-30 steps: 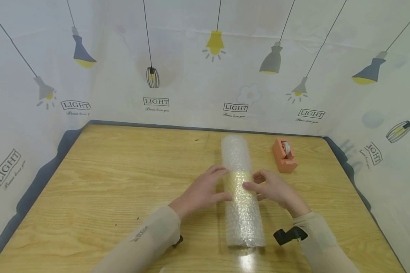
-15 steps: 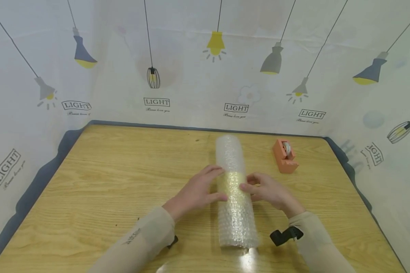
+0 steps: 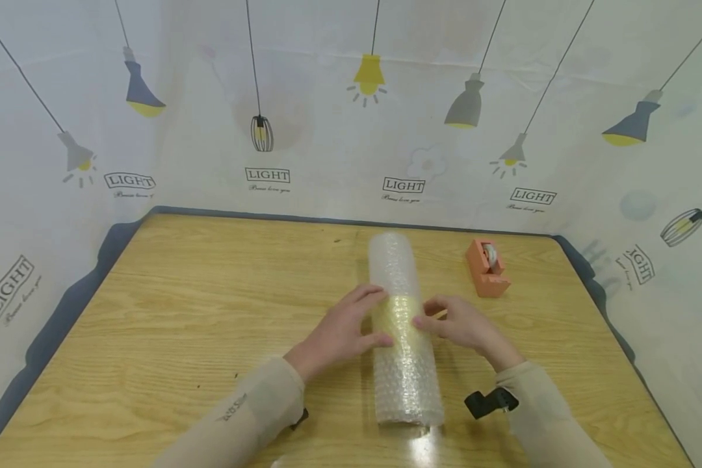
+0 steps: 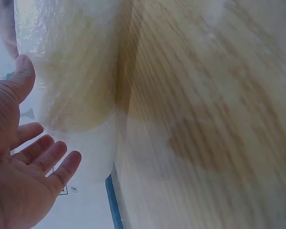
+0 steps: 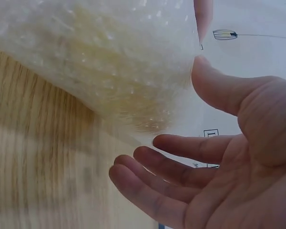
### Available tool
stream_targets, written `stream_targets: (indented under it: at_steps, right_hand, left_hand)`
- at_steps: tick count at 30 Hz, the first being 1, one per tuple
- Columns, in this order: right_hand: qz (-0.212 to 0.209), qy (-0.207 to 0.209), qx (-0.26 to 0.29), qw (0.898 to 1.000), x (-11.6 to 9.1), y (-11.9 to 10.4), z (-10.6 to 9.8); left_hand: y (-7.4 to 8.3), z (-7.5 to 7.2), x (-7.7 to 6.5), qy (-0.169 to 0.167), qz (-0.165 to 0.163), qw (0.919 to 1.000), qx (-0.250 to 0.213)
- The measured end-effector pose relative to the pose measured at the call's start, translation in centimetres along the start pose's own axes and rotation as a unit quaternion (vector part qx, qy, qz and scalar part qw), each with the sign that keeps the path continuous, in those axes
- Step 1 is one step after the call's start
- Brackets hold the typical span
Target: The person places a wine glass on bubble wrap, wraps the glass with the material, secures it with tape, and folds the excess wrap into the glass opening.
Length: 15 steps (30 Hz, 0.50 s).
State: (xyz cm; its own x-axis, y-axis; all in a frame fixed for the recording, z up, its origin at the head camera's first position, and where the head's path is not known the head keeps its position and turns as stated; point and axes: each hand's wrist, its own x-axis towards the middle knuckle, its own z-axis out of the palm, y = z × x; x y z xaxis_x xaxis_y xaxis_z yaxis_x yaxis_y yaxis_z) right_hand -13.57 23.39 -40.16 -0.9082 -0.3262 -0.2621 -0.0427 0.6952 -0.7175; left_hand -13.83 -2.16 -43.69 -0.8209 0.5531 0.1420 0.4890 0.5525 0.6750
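Observation:
A long roll of clear bubble wrap [image 3: 406, 380] lies on the wooden table, pointing away from me, with something yellowish showing through its middle. On its left side is my left hand [image 3: 336, 331], thumb and fingers spread and fairly straight at the roll. From the right, my right hand [image 3: 465, 325] rests its thumb on the wrap. In the right wrist view the fingers [image 5: 150, 191] of that hand are loosely bent beside the wrap [image 5: 128, 57], not curled round it. The left wrist view shows the left thumb at the wrap [image 4: 76, 62] and the other fingers relaxed. What is inside is blurred by the bubbles.
An orange tape dispenser [image 3: 487, 268] with a roll of tape stands at the back right of the table [image 3: 210, 292]. A lamp-patterned cloth [image 3: 327, 143] hangs behind the table's far edge and along both sides.
The bubble-wrap roll has shifted a little to the left across the table, and both hands have moved left with it. Over the last half second there is hardly any motion.

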Motion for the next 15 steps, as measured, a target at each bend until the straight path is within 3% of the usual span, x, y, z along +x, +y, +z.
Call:
stream_targets:
  at_steps: [6,15]
  right_hand:
    - [-0.011,0.041,-0.076,0.996,-0.3,-0.7,-0.2]
    - [-0.026,0.078,-0.126,0.989,-1.0,-1.8,-0.3]
  left_hand:
    - [0.1,0.5,0.2,0.000,-0.008,1.0000,0.005]
    - [0.7,1.0,0.7,0.006,-0.001,0.9999,0.011]
